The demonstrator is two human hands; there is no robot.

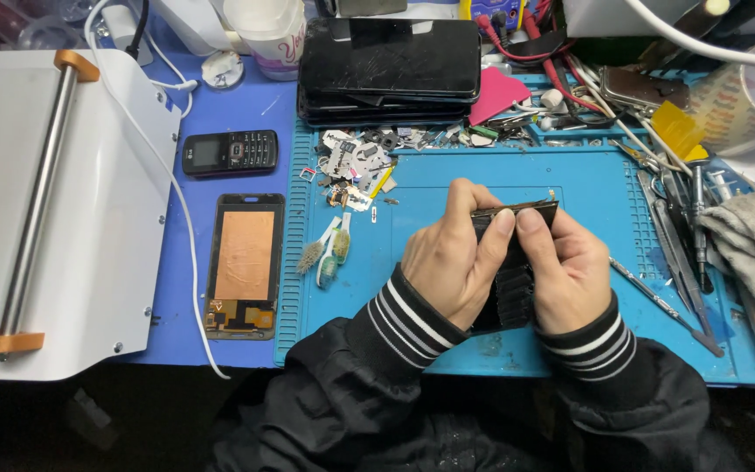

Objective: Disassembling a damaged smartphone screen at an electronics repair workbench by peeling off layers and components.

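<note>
Over the middle of the blue mat [447,341], the left hand [447,262] and right hand [570,271] both pinch one thin dark phone part [517,253], fingers closed on its top edge. Uneven thumb pressure could probably bend or crack it. Left of the mat lie one keypad phone [230,152] and one bare screen [245,265]; two toothbrushes [325,253] rest on the mat's left edge.

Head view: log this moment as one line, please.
left hand: grips black phone part | right hand: grips same part | part: held above blue mat | toothbrushes: on mat, untouched
</note>
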